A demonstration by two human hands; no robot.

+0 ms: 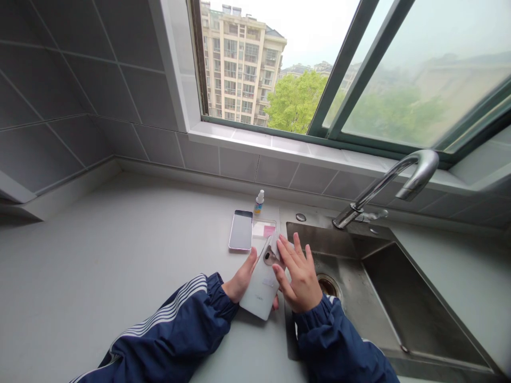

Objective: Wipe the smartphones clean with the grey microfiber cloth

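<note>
My left hand point(240, 276) is closed around a white smartphone point(259, 295), its back turned up and tilted above the counter. Fingertips of that hand show at the phone's right edge. My right hand point(300, 274) presses a small grey cloth point(274, 246) onto the phone's top end, beside the camera lenses. Its thumb and two outer fingers stand apart from the cloth. Just beyond, a second phone point(241, 230) lies screen up next to a clear case with a pink patch point(269, 231). A small white-capped spray bottle point(259, 203) stands behind them.
To the right, a steel sink point(383, 319) is set into the pale counter point(120, 266), its rim close to my right hand. A curved chrome faucet point(391, 181) rises behind the basin. Tiled wall and a window ledge point(287, 146) bound the counter at the back.
</note>
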